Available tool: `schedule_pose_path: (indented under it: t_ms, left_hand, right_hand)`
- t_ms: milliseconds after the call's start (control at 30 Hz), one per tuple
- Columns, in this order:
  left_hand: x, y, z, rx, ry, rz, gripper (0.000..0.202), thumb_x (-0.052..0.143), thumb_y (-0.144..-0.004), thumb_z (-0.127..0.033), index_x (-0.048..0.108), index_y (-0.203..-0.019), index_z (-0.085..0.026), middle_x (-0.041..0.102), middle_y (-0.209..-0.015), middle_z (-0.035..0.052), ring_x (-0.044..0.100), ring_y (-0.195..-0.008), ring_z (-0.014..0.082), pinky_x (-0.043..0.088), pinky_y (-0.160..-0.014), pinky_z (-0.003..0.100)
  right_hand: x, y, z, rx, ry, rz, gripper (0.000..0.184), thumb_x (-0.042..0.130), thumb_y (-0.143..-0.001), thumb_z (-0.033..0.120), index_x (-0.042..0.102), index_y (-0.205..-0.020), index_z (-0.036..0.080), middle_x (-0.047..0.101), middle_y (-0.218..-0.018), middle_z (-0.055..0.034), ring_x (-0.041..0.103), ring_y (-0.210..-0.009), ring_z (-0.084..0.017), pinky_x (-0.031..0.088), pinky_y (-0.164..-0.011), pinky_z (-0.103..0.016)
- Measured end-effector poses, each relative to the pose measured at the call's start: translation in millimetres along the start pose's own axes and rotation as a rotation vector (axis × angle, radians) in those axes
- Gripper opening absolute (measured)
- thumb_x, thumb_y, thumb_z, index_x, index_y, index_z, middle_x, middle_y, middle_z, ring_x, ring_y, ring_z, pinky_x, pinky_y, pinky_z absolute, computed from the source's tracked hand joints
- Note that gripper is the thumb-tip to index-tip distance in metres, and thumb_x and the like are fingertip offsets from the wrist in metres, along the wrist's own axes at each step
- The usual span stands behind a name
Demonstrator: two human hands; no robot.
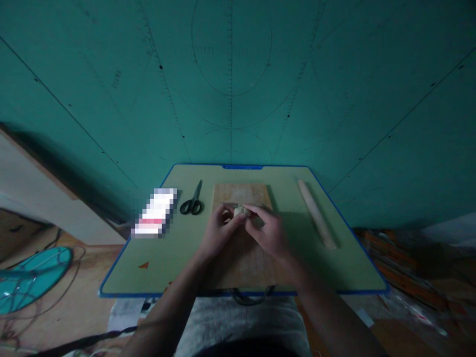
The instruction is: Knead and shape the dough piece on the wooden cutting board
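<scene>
over the board [241,193] — both hands pinch dough [241,210].

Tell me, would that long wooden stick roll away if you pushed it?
Probably. The stick looks round and smooth, so a sideways push could roll it across the flat table. It looks like solid wood, so likely stiff, not bendy. It lies apart from both hands, with nothing beside it to stop it.

I have one view only, from the camera worn on the head: it looks forward and steeply down over the counter [327,277], close above the forearms, with a teal wall [334,74] filling the upper half.
</scene>
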State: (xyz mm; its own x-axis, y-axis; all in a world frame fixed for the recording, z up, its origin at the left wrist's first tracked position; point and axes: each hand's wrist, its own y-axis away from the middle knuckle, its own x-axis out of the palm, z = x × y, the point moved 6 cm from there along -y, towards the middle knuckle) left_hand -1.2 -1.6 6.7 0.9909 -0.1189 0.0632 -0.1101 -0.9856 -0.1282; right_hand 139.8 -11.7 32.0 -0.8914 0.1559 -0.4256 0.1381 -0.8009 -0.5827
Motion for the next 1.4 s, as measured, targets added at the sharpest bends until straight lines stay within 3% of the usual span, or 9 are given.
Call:
schedule_pose_path:
  t_ms: [200,467,767,1000,1100,1267,1400]
  left_hand:
    - [-0.5,-1,2,-0.009,-0.054,-0.018,0.032,0.071,-0.076,-0.045,0.056,-0.078,-0.016,0.064,-0.119,0.0117,0.065,-0.099,0.0211,0.052,-0.084,0.031]
    - [-4.0,-1,0,0.037,-0.036,-0.028,0.025,0.068,-0.08,-0.041,0.061,-0.079,-0.017,0.067,-0.114,0.0127,0.06,-0.113,0.0267,0.049,-0.091,0.037]
    - [-1.5,0,-6,0.068,-0.087,-0.085,0.027,0.069,-0.078,-0.04,0.056,-0.077,-0.017,0.061,-0.124,0.0136,0.06,-0.113,0.0253,0.05,-0.089,0.035]
    - [-1.4,1,-4,0.096,-0.076,-0.058,0.029,0.07,-0.078,-0.041,0.054,-0.081,-0.017,0.06,-0.124,0.0126,0.059,-0.113,0.0236,0.049,-0.091,0.034]
    - [-2.2,0,0,0.092,-0.077,-0.06,0.032,0.074,-0.074,-0.041,0.053,-0.081,-0.018,0.064,-0.115,0.0099,0.062,-0.108,0.0222,0.051,-0.088,0.032]
    - [-0.8,-1,7,-0.028,-0.163,-0.023,0.034,0.068,-0.08,-0.044,0.059,-0.099,-0.017,0.07,-0.088,0.0049,0.068,-0.074,0.0182,0.053,-0.065,0.027]
    - [-0.8,-1,3,0.023,-0.143,-0.052,0.031,0.068,-0.079,-0.042,0.06,-0.093,-0.016,0.069,-0.11,0.0107,0.069,-0.08,0.0186,0.054,-0.068,0.027]
  right_hand:
    - [0,0,-1,0.037,0.024,-0.004,0.025,0.052,-0.084,0.02,0.069,-0.102,0.025,0.074,-0.097,-0.0049,0.069,-0.091,-0.021,0.055,-0.083,-0.034]
    - [2,-1,-5,0.078,-0.074,0.023,0.02,0.064,-0.084,0.03,0.067,-0.102,0.021,0.07,-0.1,-0.007,0.066,-0.095,-0.021,0.054,-0.084,-0.033]
    - [2,-1,-16,0.184,-0.126,-0.042,0.017,0.055,-0.086,0.024,0.068,-0.097,0.022,0.073,-0.097,-0.0057,0.069,-0.092,-0.02,0.055,-0.083,-0.032]
    - [3,0,-11,0.171,-0.105,-0.022,0.017,0.057,-0.086,0.028,0.068,-0.098,0.023,0.074,-0.095,-0.0053,0.07,-0.088,-0.021,0.056,-0.079,-0.033]
    - [2,1,-11,0.156,-0.068,-0.024,0.018,0.055,-0.087,0.026,0.069,-0.097,0.024,0.075,-0.094,-0.0052,0.07,-0.089,-0.021,0.056,-0.08,-0.033]
    - [-2,2,-7,0.079,0.0,-0.091,0.017,0.056,-0.086,0.022,0.071,-0.094,0.024,0.075,-0.092,-0.0051,0.069,-0.085,-0.02,0.056,-0.079,-0.032]
    - [-3,3,-13,0.137,-0.021,-0.139,0.014,0.058,-0.084,0.024,0.07,-0.091,0.024,0.074,-0.087,-0.004,0.069,-0.079,-0.02,0.056,-0.075,-0.031]
